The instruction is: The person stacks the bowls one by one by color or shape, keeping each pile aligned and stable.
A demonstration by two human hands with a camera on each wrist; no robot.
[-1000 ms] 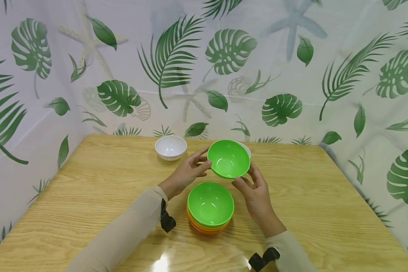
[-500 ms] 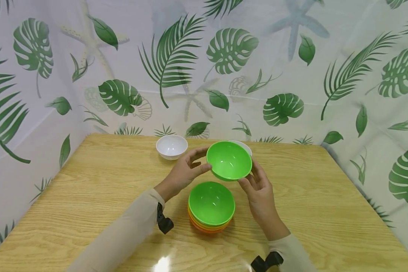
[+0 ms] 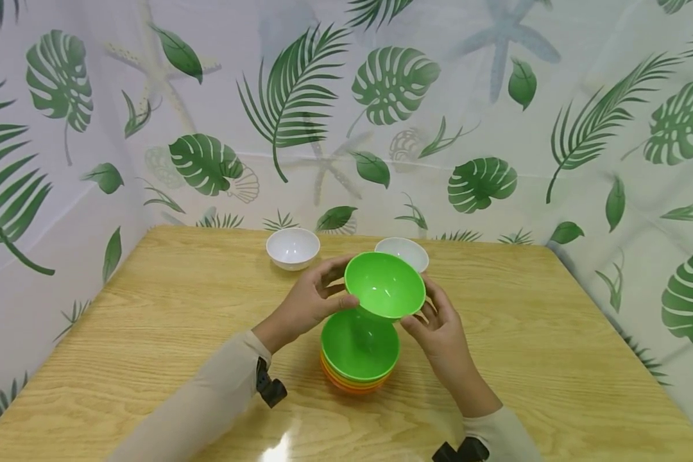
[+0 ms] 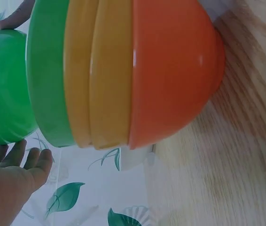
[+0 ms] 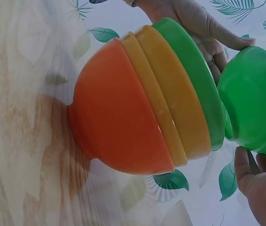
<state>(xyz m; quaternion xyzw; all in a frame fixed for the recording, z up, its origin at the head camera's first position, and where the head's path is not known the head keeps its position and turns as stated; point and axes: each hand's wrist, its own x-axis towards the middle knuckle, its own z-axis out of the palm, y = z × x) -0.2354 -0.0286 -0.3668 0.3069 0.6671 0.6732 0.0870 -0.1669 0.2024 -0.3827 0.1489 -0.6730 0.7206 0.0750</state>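
A bright green bowl (image 3: 384, 285) hangs tilted just above a stack of bowls, held between both hands. My left hand (image 3: 307, 301) grips its left side, thumb at the near rim and fingers behind. On its right side, my right hand (image 3: 443, 340) pinches the bowl with thumb in front and fingers around the wall. The stack below has a green bowl (image 3: 360, 350) on top. Under that come two yellow-orange bowls (image 4: 109, 75), and an orange bowl (image 5: 109, 108) stands at the bottom on the wood. The held bowl hides part of the stack's far rim.
Two white bowls stand near the table's back edge, one white bowl (image 3: 292, 248) to the left and another white bowl (image 3: 405, 251) behind the held bowl. A leaf-patterned cloth (image 3: 346, 115) rises behind the wooden table (image 3: 554, 359).
Both hands have brought the held green bowl nearer and lower, so it now overlaps the stack's far rim in the head view. More of the right white bowl shows. The stack stays put.
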